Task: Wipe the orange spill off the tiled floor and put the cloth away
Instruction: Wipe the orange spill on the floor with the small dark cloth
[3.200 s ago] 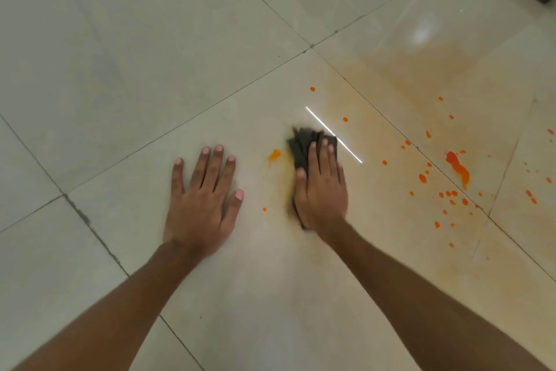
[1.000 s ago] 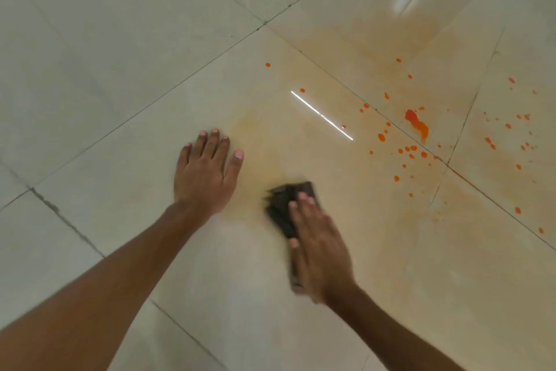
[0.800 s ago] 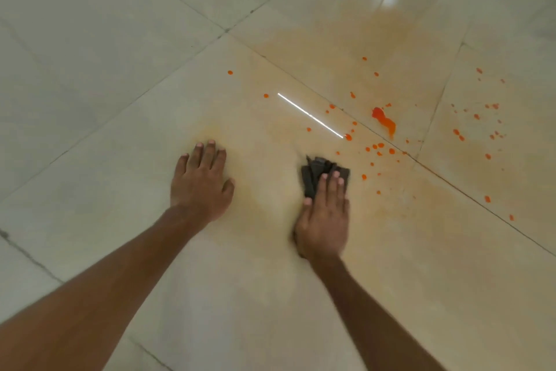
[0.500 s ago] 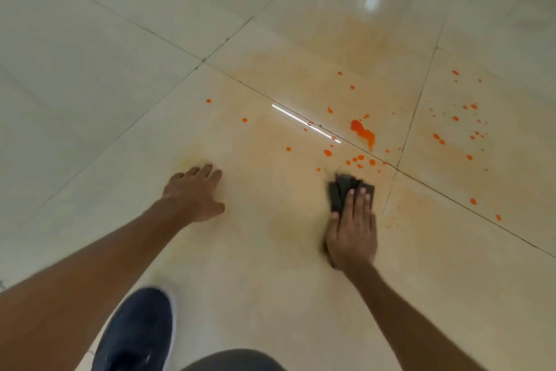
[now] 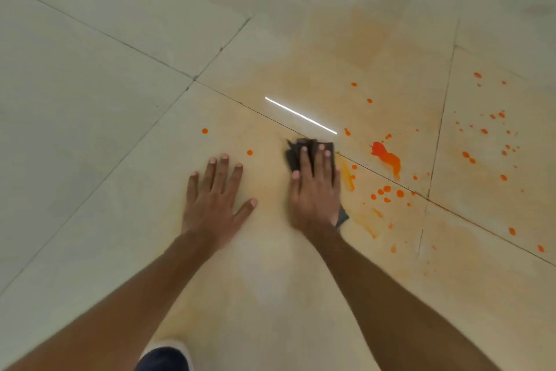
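The dark grey cloth (image 5: 294, 157) is down flat on the tiled floor (image 5: 90, 105), folded into a pad, and the right hand (image 5: 314, 193) is planted right on top of it. The fingers are straight and close together, palm down, pressing rather than gripping. The cloth's far edge pokes out past the fingertips, and one corner shows by the heel of the hand. That far edge sits just about on a dark grout line (image 5: 376, 171) running diagonally across the floor.

Just right of the cloth there's a pale orange smear (image 5: 346, 173), touching or nearly touching its side. Further right, apart from the cloth, is the biggest orange blot (image 5: 386, 157), bright and wet-looking, with a cluster of small drops (image 5: 388, 191) nearer the person. More specks (image 5: 487, 130) pepper the next tile over on the right. Two lone drops (image 5: 205, 130) lie to the left, beyond the other hand. A faint orange haze (image 5: 361, 39) tints the tiles beyond the cloth.

The left hand (image 5: 215, 199) lies just beside the right one, bare on the tile, fingers fanned wide, thumb out, holding nothing.

A thin white streak of reflected light (image 5: 301, 115) gleams just beyond the cloth. At the bottom edge, between the forearms, the toe of a dark blue shoe (image 5: 164, 358) peeks in.
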